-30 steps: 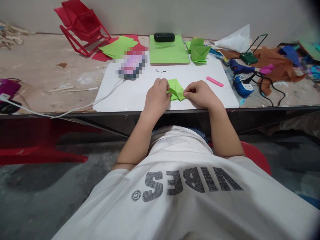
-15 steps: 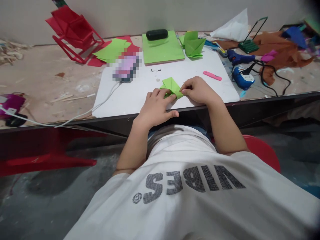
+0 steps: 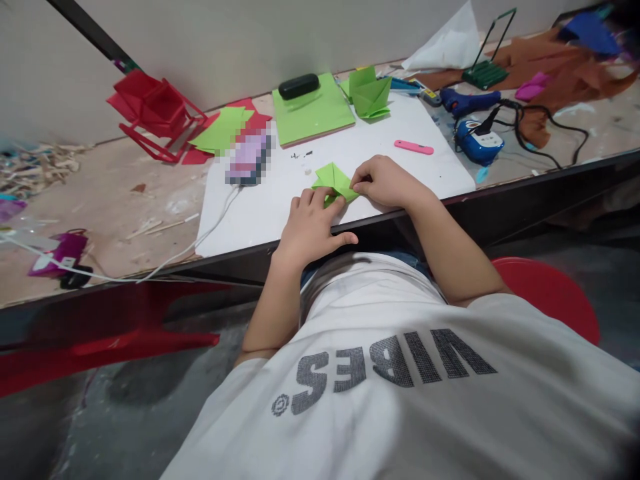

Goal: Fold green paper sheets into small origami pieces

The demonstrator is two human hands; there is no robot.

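A small folded green paper (image 3: 331,178) lies on a white sheet (image 3: 270,193) near the table's front edge. My left hand (image 3: 311,225) rests flat at the table edge, its fingertips pressing the paper's near left corner, thumb stretched out over the edge. My right hand (image 3: 384,181) is curled, pinching the paper's right corner between thumb and fingers.
On the sheet lie a pink cutter (image 3: 413,147), a green paper stack (image 3: 313,110) with a black case (image 3: 299,86) on it, and folded green pieces (image 3: 369,95). Blue glue guns (image 3: 477,140) with cables sit right. A red paper chair (image 3: 153,113) stands left. A white cable (image 3: 165,260) crosses the table.
My left hand slid back from the paper's left side to the table edge and flattened. The right hand kept its pinch. The view tilted and shifted.
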